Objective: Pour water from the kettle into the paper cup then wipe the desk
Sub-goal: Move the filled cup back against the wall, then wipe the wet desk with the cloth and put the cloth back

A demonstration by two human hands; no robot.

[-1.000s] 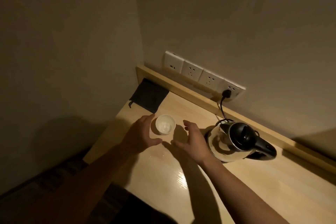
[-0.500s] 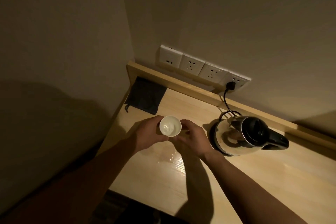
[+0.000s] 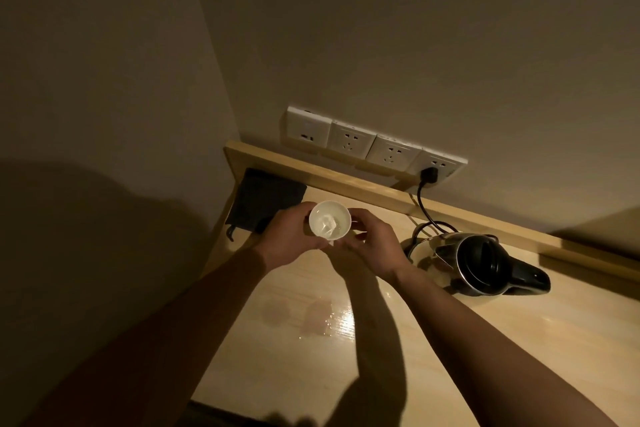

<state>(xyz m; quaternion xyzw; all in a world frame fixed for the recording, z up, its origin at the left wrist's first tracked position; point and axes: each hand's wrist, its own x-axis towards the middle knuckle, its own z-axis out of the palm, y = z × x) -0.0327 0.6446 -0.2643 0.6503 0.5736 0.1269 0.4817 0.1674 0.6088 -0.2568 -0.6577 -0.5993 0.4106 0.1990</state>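
A white paper cup [image 3: 329, 219] with water in it is held above the wooden desk [image 3: 433, 357]. My left hand [image 3: 292, 239] wraps its left side and my right hand [image 3: 370, 246] grips its right side. The steel kettle [image 3: 474, 265] with a black lid and handle stands on the desk to the right of my hands, untouched. A dark folded cloth [image 3: 266, 199] lies in the far left corner, just behind the cup. A shiny wet patch [image 3: 325, 322] sits on the desk below my hands.
A row of white wall sockets [image 3: 374, 146] runs above the desk's raised back ledge [image 3: 346, 180]; the kettle's black cord [image 3: 424, 201] is plugged into the rightmost one. Walls close the desk at the left and back.
Both hands closed around the cup and lifted it off the desk. The camera view shifted, and the wet patch under the cup's former spot is now visible.
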